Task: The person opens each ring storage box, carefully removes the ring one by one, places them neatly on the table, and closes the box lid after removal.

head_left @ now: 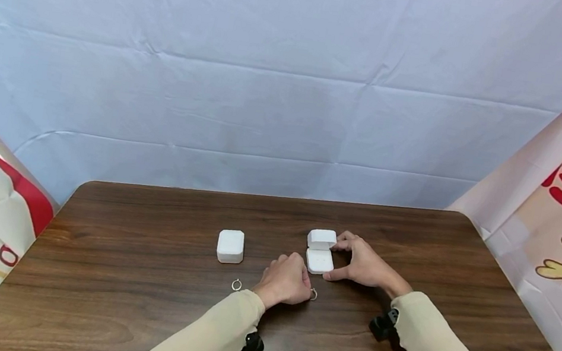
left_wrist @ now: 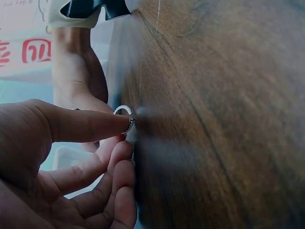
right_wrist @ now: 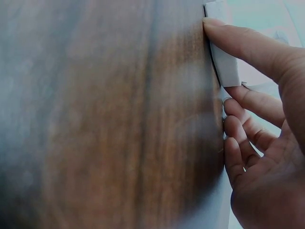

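Note:
My left hand (head_left: 285, 279) is low over the table, its thumb and forefinger pinching a small silver ring (left_wrist: 123, 110) set with tiny stones. In the head view most of that ring is hidden and only its right edge pokes out past the fingertips. Just beyond stands a white ring box (head_left: 319, 262) with its lid raised and a pale lining inside. My right hand (head_left: 362, 265) grips this box from the right, thumb at the front and fingers behind. Seen from the right wrist, the thumb (right_wrist: 243, 43) presses on the box's side.
A second white box (head_left: 230, 245), lid down, stands left of the lidded-open one. Nearer the front, another small ring (head_left: 236, 284) lies on the brown wooden table (head_left: 134, 299), close to my left sleeve. A white cloth (head_left: 252, 75) hangs behind the table's back edge.

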`<state>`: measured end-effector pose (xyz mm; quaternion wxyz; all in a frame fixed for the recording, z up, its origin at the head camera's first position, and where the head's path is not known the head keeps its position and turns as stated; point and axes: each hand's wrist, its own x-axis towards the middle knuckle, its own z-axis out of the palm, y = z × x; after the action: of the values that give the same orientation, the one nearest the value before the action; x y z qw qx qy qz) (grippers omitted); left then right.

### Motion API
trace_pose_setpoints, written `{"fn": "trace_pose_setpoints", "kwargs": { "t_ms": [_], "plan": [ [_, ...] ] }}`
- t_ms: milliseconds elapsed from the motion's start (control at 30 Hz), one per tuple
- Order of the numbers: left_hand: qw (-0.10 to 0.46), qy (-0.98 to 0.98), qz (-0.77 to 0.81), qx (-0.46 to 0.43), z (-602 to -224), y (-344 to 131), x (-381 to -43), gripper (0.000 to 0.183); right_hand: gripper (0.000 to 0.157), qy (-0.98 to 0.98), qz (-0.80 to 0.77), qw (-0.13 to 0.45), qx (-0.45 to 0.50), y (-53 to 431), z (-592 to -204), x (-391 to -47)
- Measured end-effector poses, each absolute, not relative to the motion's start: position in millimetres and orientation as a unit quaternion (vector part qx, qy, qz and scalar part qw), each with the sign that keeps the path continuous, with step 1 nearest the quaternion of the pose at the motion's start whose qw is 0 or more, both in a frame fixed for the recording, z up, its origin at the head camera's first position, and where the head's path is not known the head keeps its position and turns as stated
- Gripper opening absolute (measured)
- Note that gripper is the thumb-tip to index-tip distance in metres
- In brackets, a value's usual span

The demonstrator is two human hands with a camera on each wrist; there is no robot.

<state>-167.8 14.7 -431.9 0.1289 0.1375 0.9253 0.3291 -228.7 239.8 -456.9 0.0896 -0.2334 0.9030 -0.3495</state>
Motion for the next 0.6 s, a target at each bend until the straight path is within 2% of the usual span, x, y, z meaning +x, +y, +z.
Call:
{"fn": "trace_pose_setpoints", "kwargs": {
  "t_ms": [600],
  "plan": [
    [0.121, 0.928, 0.324, 0.136, -432.4, 15.5, -167.9, 0.025, 0.06, 0.901, -0.354, 0.095, -0.233, 241.1, -457.8, -229.1]
  ]
}}
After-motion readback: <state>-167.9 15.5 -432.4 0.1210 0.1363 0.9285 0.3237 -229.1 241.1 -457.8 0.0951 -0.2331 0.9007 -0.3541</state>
